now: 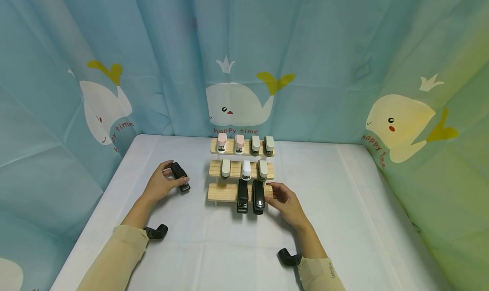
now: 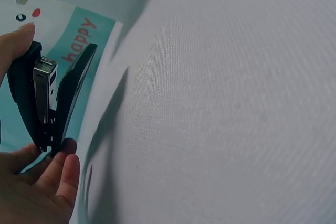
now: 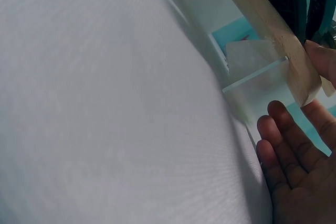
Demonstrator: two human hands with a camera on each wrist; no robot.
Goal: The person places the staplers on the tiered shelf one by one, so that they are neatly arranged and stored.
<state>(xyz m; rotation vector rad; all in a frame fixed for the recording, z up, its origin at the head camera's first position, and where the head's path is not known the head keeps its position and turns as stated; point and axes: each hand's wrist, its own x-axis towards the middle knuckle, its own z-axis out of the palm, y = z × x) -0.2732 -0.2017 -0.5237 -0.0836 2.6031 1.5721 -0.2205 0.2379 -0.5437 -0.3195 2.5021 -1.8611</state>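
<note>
My left hand [image 1: 159, 185] holds a black stapler [image 1: 179, 175] over the left part of the table, thumb at one end and fingers at the other. In the left wrist view that stapler's base and top arm spread apart, with the metal magazine [image 2: 44, 90] between them. My right hand [image 1: 289, 205] pinches the right end of the bottom wooden shelf [image 1: 222, 192] between thumb and index finger; the other fingers [image 3: 294, 140] extend below it. Two more black staplers, one plain [image 1: 242, 195] and one with a shiny front [image 1: 258, 193], lie side by side on this shelf, fronts overhanging.
The middle shelf [image 1: 214, 168] bears small pale staplers, one of them white [image 1: 246, 170]. Two pink staplers [image 1: 222, 142] and two grey-green ones [image 1: 269, 145] line the top shelf [image 1: 247, 148]. A whale-print curtain [image 1: 328, 70] hangs behind the white table [image 1: 336, 214].
</note>
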